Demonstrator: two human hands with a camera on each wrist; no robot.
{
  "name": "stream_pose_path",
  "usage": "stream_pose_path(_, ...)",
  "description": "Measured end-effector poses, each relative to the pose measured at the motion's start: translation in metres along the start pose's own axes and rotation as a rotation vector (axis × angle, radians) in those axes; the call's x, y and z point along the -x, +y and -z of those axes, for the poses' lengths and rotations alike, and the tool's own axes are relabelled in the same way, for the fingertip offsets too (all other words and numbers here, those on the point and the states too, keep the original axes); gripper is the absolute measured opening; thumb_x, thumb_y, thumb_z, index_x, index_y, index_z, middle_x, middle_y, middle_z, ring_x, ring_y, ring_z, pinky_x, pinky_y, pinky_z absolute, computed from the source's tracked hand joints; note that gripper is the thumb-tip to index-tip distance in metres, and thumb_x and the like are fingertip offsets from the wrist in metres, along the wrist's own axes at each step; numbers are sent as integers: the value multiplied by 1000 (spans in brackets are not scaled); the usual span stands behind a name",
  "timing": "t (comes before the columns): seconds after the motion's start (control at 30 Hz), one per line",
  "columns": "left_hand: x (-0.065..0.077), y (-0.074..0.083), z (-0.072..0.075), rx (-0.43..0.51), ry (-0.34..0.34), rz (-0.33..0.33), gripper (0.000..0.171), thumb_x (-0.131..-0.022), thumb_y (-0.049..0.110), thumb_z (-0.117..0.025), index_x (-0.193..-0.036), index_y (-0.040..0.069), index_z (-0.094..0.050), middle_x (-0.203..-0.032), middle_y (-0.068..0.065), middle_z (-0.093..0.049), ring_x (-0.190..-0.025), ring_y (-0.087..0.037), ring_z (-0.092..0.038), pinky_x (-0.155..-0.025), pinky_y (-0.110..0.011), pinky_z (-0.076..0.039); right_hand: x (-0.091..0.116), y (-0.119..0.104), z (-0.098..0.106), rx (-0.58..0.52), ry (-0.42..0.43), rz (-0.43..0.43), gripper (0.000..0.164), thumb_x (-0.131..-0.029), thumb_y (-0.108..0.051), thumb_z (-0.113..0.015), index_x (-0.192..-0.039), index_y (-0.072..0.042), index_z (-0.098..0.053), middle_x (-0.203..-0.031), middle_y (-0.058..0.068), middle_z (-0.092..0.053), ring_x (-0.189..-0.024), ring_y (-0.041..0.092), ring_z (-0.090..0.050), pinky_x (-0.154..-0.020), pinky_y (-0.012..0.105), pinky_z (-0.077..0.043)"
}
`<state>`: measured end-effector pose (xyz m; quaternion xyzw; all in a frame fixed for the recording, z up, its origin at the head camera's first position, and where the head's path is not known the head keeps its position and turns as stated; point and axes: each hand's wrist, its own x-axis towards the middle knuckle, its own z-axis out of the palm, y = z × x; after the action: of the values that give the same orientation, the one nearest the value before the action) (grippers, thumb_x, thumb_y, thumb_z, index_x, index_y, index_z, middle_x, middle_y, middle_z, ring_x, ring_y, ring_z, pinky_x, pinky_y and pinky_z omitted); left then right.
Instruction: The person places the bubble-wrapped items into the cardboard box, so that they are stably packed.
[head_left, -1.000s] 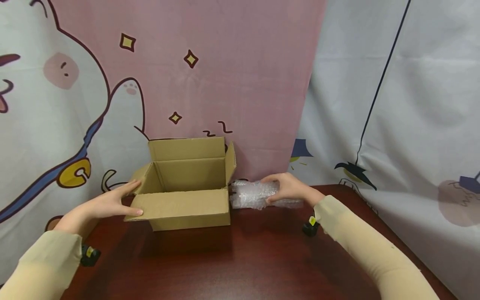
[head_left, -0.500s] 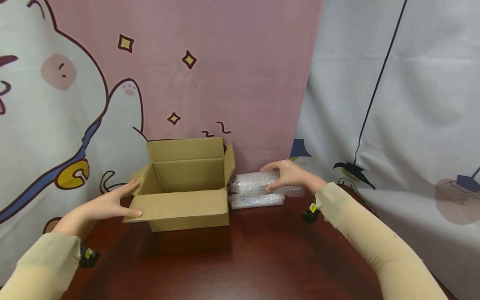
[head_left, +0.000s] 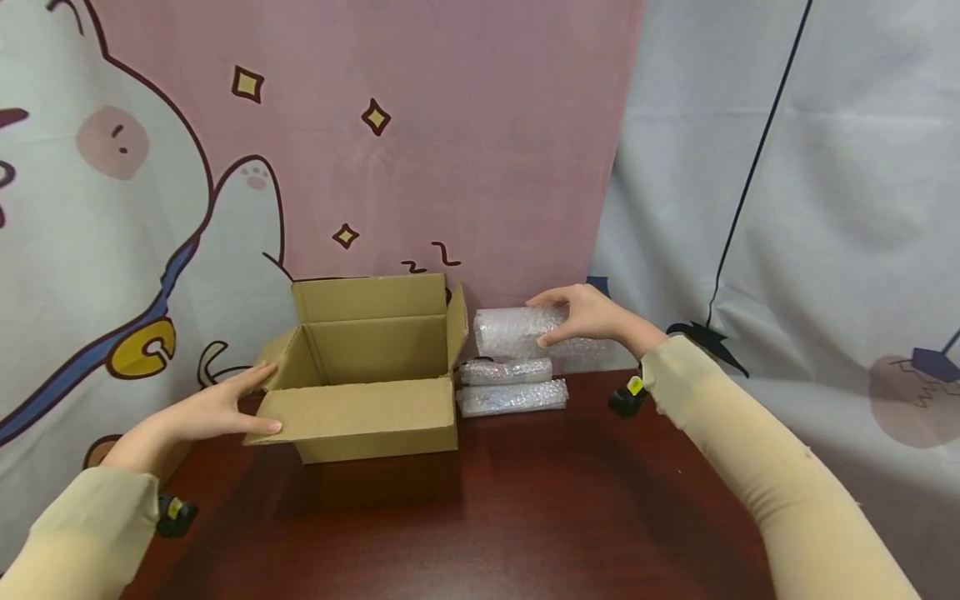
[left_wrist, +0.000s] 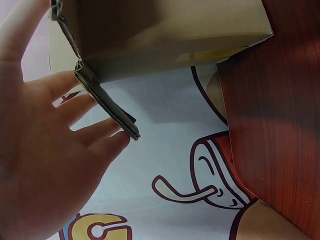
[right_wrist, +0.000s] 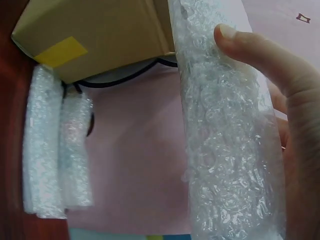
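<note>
A brown cardboard box (head_left: 378,446) stands with its top flaps spread, its inside facing up. My left hand (head_left: 198,412) is at its left side, fingers stretched along the side flap (left_wrist: 107,105) and thumb lying on the front flap (head_left: 360,407). To the right of the box, my right hand (head_left: 592,317) grips a thick bubble-wrapped bundle (head_left: 504,332), raised above two thinner bubble-wrapped packs. In the right wrist view, the thumb presses the near face of this bundle (right_wrist: 227,145) while the other fingers are mostly hidden behind it. The wrapping blurs whatever is inside.
The two thinner packs, a rear one (head_left: 506,372) and a front one (head_left: 513,399), lie side by side against the box's right wall. Everything rests on a dark red table (head_left: 517,508). A printed cloth (head_left: 495,167) hangs close behind the box.
My right hand has lifted the thick bundle up and slightly to the right off the other packs, uncovering both of them. The left hand keeps its place on the box flaps.
</note>
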<state>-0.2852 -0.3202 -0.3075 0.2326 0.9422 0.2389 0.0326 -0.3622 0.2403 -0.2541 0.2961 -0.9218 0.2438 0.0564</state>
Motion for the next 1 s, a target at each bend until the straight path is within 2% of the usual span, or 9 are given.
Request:
stream_pose_path(0.33,2,3,1,1,1,-4,100,-81,35,-77,-151,-6,-19,-152,-36,-17,-136,-58,-13,-97,-74,-22,-13,-11,28,50,56,4,68,-66,-45,-88,-127,-20,-66,-127,2,-63,-115,21,-55,-94,44,-44)
stream_pose_path(0.53,3,3,2,6,5,-11,100,-81,35,-77,-151,-7,-19,-152,-36,-16,-136,-58,-13,-97,-74,-22,-21,-25,43,65,88,13,68,-66,-41,-89,-126,-19,-67,-127,4,-63,-113,21,-55,-92,43,-44)
stream_pose_path(1.0,2,3,1,9,-5,-24,99,-82,35,-77,-151,-7,-20,-152,-36,-16,-136,-58,-12,-97,-74,-21,-43,-50,61,111,96,46,69,-68,-45,-86,-128,-19,-66,-128,3,-63,-117,20,-54,-98,41,-41)
